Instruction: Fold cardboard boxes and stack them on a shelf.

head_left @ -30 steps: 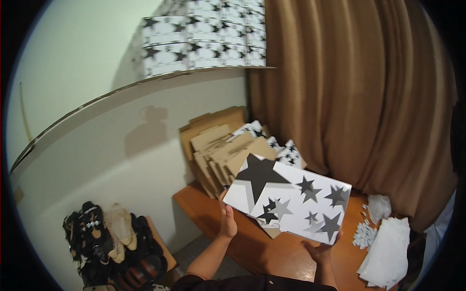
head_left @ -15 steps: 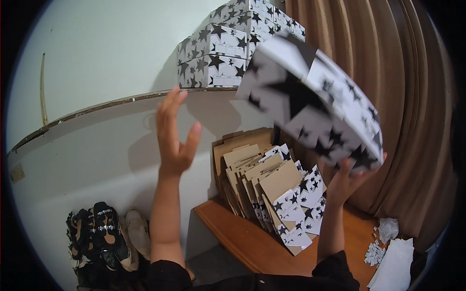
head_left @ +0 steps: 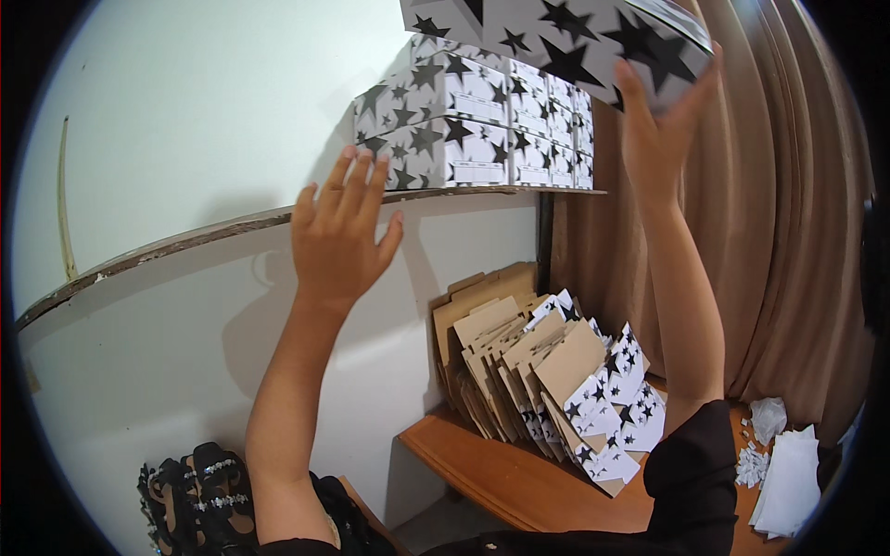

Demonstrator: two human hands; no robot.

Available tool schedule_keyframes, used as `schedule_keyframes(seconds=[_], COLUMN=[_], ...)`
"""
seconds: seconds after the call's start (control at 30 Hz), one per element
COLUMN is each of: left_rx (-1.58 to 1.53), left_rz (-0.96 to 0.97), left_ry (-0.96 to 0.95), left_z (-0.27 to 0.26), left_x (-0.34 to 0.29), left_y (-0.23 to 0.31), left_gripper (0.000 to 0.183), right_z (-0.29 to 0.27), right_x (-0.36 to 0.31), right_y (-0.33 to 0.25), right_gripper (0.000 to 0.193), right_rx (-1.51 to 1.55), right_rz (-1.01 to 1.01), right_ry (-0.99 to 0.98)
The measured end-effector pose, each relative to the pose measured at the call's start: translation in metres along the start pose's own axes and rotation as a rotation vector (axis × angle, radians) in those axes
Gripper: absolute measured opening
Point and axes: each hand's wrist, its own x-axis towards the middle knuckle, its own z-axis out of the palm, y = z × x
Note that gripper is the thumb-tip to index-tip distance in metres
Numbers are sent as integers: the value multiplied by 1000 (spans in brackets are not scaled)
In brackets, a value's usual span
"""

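My right hand [head_left: 666,130] is raised high and grips the lower right end of a white cardboard box [head_left: 519,37] printed with black stars. The upper part of this box runs out of the picture. My left hand [head_left: 341,227] is lifted too, its fingers stretched out and holding nothing. Its fingertips are level with the shelf edge, in front of the left end of the stacked star-print boxes [head_left: 477,130]; whether they touch a box I cannot tell. The held box hangs over the stack and hides part of its top.
The stack stands on a wall shelf [head_left: 185,238]. Below, flattened cardboard boxes [head_left: 519,371] lean together on a wooden table [head_left: 482,473]. White paper sheets [head_left: 786,482], small white scraps [head_left: 752,465] and a clear plastic bag [head_left: 768,419] lie at right. Brown curtains [head_left: 732,232] hang there; black sandals [head_left: 221,496] sit lower left.
My right hand has lifted the box upward, partly out of the picture. My left hand has turned its back to view and come nearer the shelf edge. The view has shifted a little.
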Motion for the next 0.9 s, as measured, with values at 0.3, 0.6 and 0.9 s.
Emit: schedule_keyframes(seconds=[0.3, 0.6, 0.9], left_rx=[-1, -3, 32], left_rz=[19, 78, 89], left_ry=[-22, 24, 54], left_z=[4, 7, 13], left_x=[-8, -10, -12], left_y=[-10, -14, -15], left_gripper=[57, 52, 51], right_z=[135, 192, 207], right_x=[13, 27, -11], right_y=[19, 50, 63], right_gripper=[82, 50, 51], right_rx=[-209, -218, -390], right_rz=[37, 180, 103], right_ry=[-198, -37, -410])
